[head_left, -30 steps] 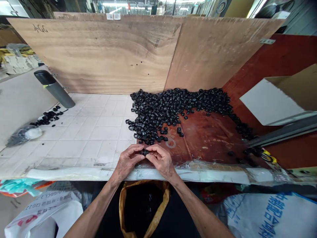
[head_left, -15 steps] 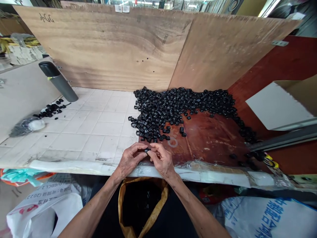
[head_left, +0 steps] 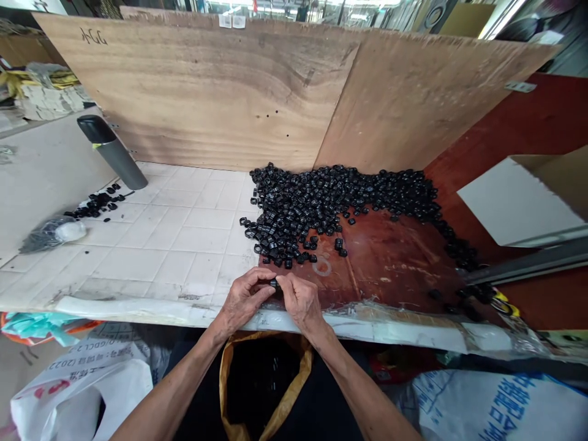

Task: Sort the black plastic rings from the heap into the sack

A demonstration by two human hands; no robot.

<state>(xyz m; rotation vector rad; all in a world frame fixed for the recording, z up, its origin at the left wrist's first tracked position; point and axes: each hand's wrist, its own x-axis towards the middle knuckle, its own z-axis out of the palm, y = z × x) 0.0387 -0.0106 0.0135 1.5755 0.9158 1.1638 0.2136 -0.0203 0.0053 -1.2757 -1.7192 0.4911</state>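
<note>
My left hand (head_left: 243, 298) pinches a small black ring-like part (head_left: 274, 283) between thumb and fingers, just over the table's front edge. On the other side of that part, my right hand (head_left: 301, 300) is closed with its fingertips against it. Beyond both hands a large pile of black ring-like parts (head_left: 316, 196) spreads over the red-brown board (head_left: 390, 257) and onto the white tiled surface (head_left: 184, 226). Below my hands, an open yellow-rimmed bag (head_left: 225, 386) has a dark inside, its contents hard to make out.
A grey bottle (head_left: 114, 156) stands at the left, near a few black pieces (head_left: 98, 203) and a plastic bag (head_left: 46, 234). A wooden panel (head_left: 220, 92) closes off the back. At the right are a white box (head_left: 519, 202) and a metal bar (head_left: 528, 263).
The fingers of my right hand have drawn in more tightly at the black part. The whole view has shifted slightly.
</note>
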